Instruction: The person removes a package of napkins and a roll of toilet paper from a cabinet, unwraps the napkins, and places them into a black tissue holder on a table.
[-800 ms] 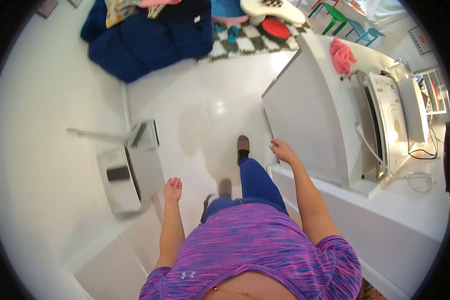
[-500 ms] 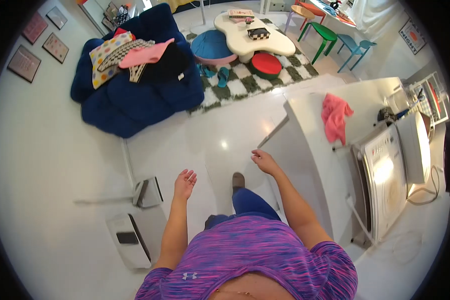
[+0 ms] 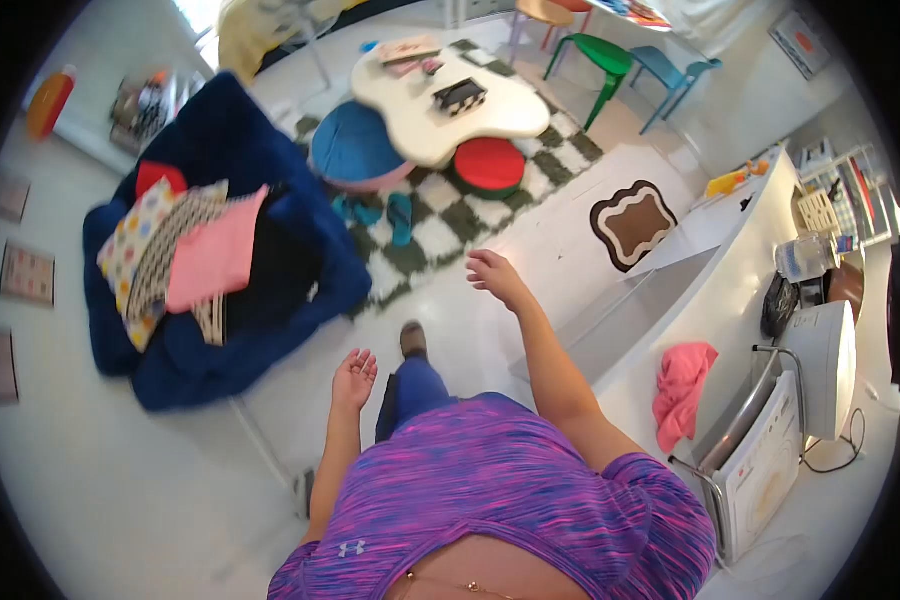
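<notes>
My left hand [image 3: 354,378] hangs beside my body above the white floor, its palm turned up and fingers loosely spread, with nothing in it. Farther forward, my right hand [image 3: 495,274] hovers in front of the white counter's lower side, empty, fingers loosely stretched. Neither hand touches anything. Nearest to the left is a navy sofa [image 3: 175,375], which bears a dotted pillow [image 3: 128,245], a pink cloth [image 3: 212,255] and black cloth [image 3: 282,262]. Beyond my right hand lies a green-and-white checkered rug [image 3: 432,232] with blue slippers [image 3: 400,218] on it.
A white wavy table [image 3: 515,115], a blue round pouf [image 3: 355,145] and a red round stool [image 3: 489,165] stand ahead. On my right, the counter [image 3: 620,385] carries a pink towel [image 3: 682,390] and appliances. A brown mat [image 3: 632,226] lies past it.
I have walked forward, and the view has turned. The sofa and rug are closer, and the brown mat has come into sight. My right hand reaches farther forward; both hands remain empty.
</notes>
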